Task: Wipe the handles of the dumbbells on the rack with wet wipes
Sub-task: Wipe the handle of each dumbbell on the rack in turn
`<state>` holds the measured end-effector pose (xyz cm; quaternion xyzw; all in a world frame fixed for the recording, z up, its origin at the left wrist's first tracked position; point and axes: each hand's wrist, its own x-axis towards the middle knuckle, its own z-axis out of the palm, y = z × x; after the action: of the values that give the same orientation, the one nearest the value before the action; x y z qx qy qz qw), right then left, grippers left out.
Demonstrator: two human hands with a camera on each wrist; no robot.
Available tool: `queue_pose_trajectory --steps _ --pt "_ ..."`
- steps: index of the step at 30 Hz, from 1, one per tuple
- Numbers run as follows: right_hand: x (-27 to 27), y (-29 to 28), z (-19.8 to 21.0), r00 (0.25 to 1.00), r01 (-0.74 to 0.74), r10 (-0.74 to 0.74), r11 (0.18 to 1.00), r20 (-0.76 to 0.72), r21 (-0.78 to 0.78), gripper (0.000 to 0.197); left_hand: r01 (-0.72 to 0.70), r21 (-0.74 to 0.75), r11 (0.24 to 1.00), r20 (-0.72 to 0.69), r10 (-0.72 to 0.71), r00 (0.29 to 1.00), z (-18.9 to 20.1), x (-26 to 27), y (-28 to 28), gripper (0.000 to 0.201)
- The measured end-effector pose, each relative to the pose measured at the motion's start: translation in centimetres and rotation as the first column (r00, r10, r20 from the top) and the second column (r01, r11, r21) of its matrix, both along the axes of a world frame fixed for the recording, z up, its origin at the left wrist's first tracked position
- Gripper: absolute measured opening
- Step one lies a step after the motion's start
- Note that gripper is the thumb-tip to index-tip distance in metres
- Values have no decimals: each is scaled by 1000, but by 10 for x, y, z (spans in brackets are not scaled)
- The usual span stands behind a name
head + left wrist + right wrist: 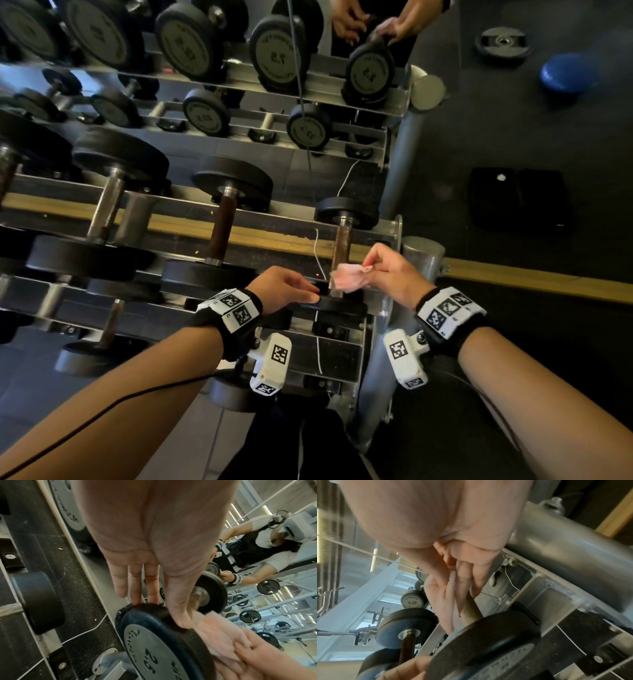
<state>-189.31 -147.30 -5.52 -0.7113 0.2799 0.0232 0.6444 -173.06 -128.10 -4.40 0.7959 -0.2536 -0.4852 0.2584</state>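
The small 2.5 dumbbell lies at the rack's right end, its rusty handle (342,246) (195,601) (471,609) pointing away from me. My left hand (291,287) (150,595) rests with straight fingers and thumb on the rim of its near end plate (330,305) (154,635) (488,642). My right hand (387,270) (464,585) (265,660) pinches a crumpled pink wet wipe (349,277) (219,635) (440,601). The wipe sits against the near part of the handle, just above the plate.
Bigger dumbbells (222,219) fill the rack to the left, and more lie on the tiers behind and below. The grey rack post (423,253) stands just right of my right hand. A white cable (318,246) hangs beside the handle. On the floor lie a black pad (520,198), a blue dome (568,73) and a weight plate (503,42).
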Motion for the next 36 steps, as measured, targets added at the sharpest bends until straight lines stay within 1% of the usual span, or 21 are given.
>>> queue_pose_trajectory --steps 1,2,3,4,5,6,7,9,10,11,13,15,19,21,25,27,29,31,33,35,36 --pt "3 2 4 999 36 -36 999 9 10 22 4 -13 1000 28 -4 1000 2 -1 -1 22" --pt "5 5 7 996 87 -88 994 17 67 22 -2 -40 999 47 4 999 4 -2 -2 33" --pt "7 8 9 990 137 -142 978 22 156 21 -24 -85 996 41 27 999 7 -4 -4 46" --pt "8 12 10 985 164 -173 962 22 220 21 -63 -142 988 4 64 998 9 -6 -6 57" --pt "8 16 12 982 180 -190 956 21 233 20 -116 -201 973 -61 105 993 12 -7 -10 63" --pt "9 19 14 982 184 -191 962 16 203 19 -176 -254 951 -139 144 980 15 -9 -14 64" --pt "9 21 15 982 185 -190 969 15 167 19 -239 -294 925 -219 179 959 18 -11 -18 59" --pt "10 26 20 976 215 -216 972 8 93 20 -328 -313 891 -365 205 908 21 -12 -25 41" --pt "11 27 22 970 243 -244 967 5 78 22 -327 -305 894 -401 191 896 22 -11 -27 34" --pt "13 29 24 961 274 -275 959 4 76 25 -301 -296 907 -405 167 899 23 -11 -28 30" --pt "17 33 28 947 319 -320 944 2 79 29 -233 -293 927 -365 117 924 21 -9 -30 27" --pt "21 38 31 943 331 -332 942 6 59 29 -186 -310 932 -302 89 949 18 -6 -30 24" --pt "27 46 33 935 355 -355 934 7 -37 24 -140 -341 930 -246 55 968 12 2 -29 20" --pt "29 48 32 924 381 -381 923 -1 -49 21 -98 -357 929 -180 35 983 10 5 -31 18" --pt "21 49 26 907 421 -421 906 4 -32 19 -111 -331 937 -74 92 993 0 13 -34 11" --pt "9 50 20 905 421 -425 902 -32 -95 21 -125 -295 947 -15 126 992 -8 20 -36 7" --pt "-3 53 14 914 377 -396 909 -91 -176 19 -151 -245 958 59 170 984 -14 28 -40 7" --pt "-16 57 10 913 373 -389 918 -121 -132 18 -192 -212 958 90 214 973 -19 34 -48 13" --pt "-25 64 7 908 405 -406 914 -99 -32 18 -226 -211 951 63 244 968 -22 37 -59 19" --pt "-30 71 7 902 430 -426 901 -72 52 19 -216 -227 950 45 232 972 -25 38 -71 32" --pt "-30 74 6 898 440 -436 894 -58 80 20 -183 -217 959 75 203 976 -27 39 -75 34"
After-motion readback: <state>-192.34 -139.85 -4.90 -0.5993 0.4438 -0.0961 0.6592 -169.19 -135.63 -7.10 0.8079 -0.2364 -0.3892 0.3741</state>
